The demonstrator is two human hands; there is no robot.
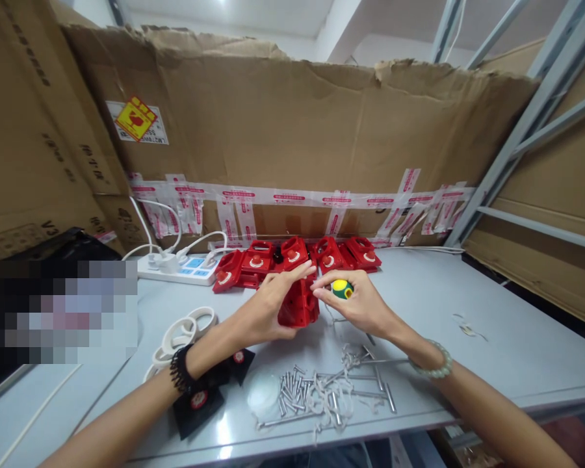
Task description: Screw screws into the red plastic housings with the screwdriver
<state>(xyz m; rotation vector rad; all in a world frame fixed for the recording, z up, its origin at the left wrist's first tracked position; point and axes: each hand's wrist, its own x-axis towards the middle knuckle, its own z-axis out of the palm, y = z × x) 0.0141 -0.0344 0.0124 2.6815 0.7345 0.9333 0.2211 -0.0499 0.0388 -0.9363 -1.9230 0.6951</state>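
My left hand [268,305] grips a red plastic housing [298,309] just above the grey table [468,338], fingers wrapped over its top. My right hand [358,304] pinches a small green and yellow button part [342,288] right beside the housing's upper right corner. A row of several more red housings [297,257] with round buttons lies behind my hands. In front of my hands lie a pile of metal screws [292,390], some longer pins [375,380] and bits of white wire.
A white power strip [180,268] with plugged cables sits at the back left. White tape rolls [182,331] and black pads [199,400] lie under my left forearm. A taped cardboard wall [297,143] backs the table; a metal shelf frame [531,123] stands to the right.
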